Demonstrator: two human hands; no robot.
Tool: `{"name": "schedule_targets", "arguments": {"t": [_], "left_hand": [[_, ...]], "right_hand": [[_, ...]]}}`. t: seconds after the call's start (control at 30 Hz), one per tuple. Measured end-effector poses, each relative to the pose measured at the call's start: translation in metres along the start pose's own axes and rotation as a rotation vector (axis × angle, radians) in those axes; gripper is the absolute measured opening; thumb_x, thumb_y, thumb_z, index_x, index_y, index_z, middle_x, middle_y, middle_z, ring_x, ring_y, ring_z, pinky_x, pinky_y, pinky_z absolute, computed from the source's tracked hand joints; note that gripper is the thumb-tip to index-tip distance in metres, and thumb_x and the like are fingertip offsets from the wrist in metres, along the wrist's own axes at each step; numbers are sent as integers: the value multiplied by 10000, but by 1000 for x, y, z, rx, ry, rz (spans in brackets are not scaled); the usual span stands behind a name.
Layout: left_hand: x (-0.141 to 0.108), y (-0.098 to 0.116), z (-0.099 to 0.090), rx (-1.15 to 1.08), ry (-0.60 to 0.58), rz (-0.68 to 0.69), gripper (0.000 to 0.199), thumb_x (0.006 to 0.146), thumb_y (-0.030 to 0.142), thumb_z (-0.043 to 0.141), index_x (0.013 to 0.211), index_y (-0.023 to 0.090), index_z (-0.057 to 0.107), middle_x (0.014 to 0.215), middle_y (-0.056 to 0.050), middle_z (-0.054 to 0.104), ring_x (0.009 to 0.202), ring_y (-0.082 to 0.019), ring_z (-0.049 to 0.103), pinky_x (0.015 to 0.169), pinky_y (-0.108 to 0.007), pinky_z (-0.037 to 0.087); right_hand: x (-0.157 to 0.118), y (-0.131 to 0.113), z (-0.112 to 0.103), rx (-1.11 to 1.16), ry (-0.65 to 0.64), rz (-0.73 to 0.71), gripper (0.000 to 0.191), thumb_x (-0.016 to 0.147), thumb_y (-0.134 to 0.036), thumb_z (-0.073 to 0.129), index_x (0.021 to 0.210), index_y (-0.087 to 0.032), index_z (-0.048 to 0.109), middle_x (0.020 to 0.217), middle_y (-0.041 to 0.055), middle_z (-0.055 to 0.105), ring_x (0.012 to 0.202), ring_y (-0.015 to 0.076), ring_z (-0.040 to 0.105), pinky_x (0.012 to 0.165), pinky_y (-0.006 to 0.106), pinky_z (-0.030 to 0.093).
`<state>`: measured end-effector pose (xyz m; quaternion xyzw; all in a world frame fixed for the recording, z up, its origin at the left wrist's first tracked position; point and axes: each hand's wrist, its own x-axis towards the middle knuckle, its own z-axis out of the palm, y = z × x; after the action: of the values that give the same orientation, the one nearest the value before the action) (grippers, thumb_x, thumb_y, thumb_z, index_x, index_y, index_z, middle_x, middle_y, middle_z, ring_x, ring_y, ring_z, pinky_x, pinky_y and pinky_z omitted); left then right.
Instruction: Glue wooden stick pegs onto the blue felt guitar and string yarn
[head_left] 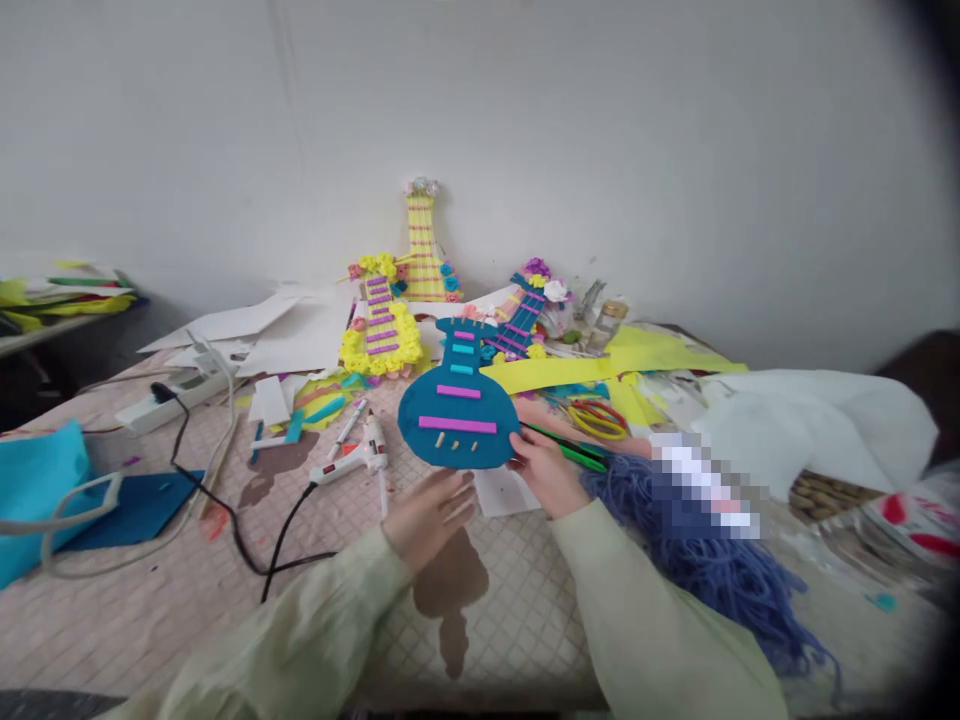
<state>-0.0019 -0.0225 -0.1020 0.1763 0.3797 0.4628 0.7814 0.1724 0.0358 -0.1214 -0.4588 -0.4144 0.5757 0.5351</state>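
A dark blue vase-shaped board (457, 405) is held up over the table, its wide round part toward me. Purple and light blue strips lie across it, with small tan pegs near its lower edge and at its top. My right hand (549, 470) grips the board's lower right edge between thumb and fingers. Just below the board's lower left edge is my left hand (431, 518), its fingers spread and nothing visible in them. To its left, the white glue gun (352, 460) lies on the table.
Decorated yellow (381, 325) and blue (519, 322) pieces stand against the wall. Blue yarn (697, 560), green-handled scissors (585, 455) and white material (825, 425) lie right. A power strip (176, 395), black cord (229, 505) and blue sheets (139, 510) lie left.
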Motion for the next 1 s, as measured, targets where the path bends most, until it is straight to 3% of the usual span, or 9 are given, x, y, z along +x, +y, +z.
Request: {"name": "schedule_targets", "arguments": {"t": [0.1, 0.2, 0.3, 0.4, 0.47, 0.57, 0.77, 1.0], "left_hand": [[31, -9, 19, -123, -9, 156, 229, 737, 73, 575, 929, 198, 574, 949, -29, 667, 922, -184, 616, 910, -370, 429], [52, -10, 27, -141, -3, 226, 352, 732, 23, 560, 1007, 242, 537, 935, 12, 666, 891, -156, 627, 910, -358, 441], [68, -7, 27, -146, -10, 254, 430, 708, 2, 580, 1050, 256, 521, 954, 7, 662, 885, -158, 630, 910, -372, 449], [81, -5, 23, -158, -31, 263, 415, 714, 16, 583, 1054, 245, 524, 971, -6, 660, 894, -157, 628, 914, -366, 451], [87, -6, 20, -167, -42, 253, 385, 714, 26, 588, 1035, 232, 536, 972, -17, 661, 900, -166, 627, 915, -379, 452], [91, -9, 14, -180, -32, 236, 352, 700, 19, 599, 988, 218, 558, 947, -22, 667, 898, -178, 629, 912, -401, 454], [91, -16, 11, -200, 33, 234, 337, 670, 1, 614, 937, 201, 569, 876, -21, 677, 858, -182, 638, 889, -400, 469], [93, -17, 13, -205, 48, 281, 292, 640, 25, 649, 874, 181, 573, 832, -16, 678, 855, -178, 634, 896, -387, 459]], "right_hand": [[-2, 0, 0, -110, 14, -37, 354, 678, -445, 580, 916, -183, 590, 860, 45, 644, 644, 118, 560, 558, 250, 425], [0, -9, -15, -292, 18, -65, 370, 728, -471, 516, 939, -175, 588, 842, 58, 657, 638, 134, 591, 554, 259, 444], [7, -29, -50, -553, 64, -90, 316, 761, -424, 489, 908, -167, 600, 803, 61, 668, 613, 149, 599, 557, 274, 449], [22, -49, -93, -848, 218, -130, 203, 782, -314, 482, 845, -167, 607, 864, 71, 659, 796, 187, 598, 749, 320, 437], [34, -57, -117, -1036, 305, -107, 170, 789, -261, 481, 825, -158, 611, 940, 100, 642, 926, 227, 566, 843, 357, 394], [55, -60, -138, -1272, 344, -17, 176, 799, -252, 510, 905, -143, 597, 1006, 116, 612, 980, 239, 544, 869, 393, 387], [81, -50, -153, -1570, 183, 174, 259, 844, -315, 494, 1054, -170, 538, 1068, 62, 564, 911, 169, 562, 789, 381, 469], [88, -49, -158, -1735, 117, 203, 272, 845, -319, 492, 1063, -160, 530, 1064, 64, 563, 904, 170, 565, 772, 376, 478]]}}
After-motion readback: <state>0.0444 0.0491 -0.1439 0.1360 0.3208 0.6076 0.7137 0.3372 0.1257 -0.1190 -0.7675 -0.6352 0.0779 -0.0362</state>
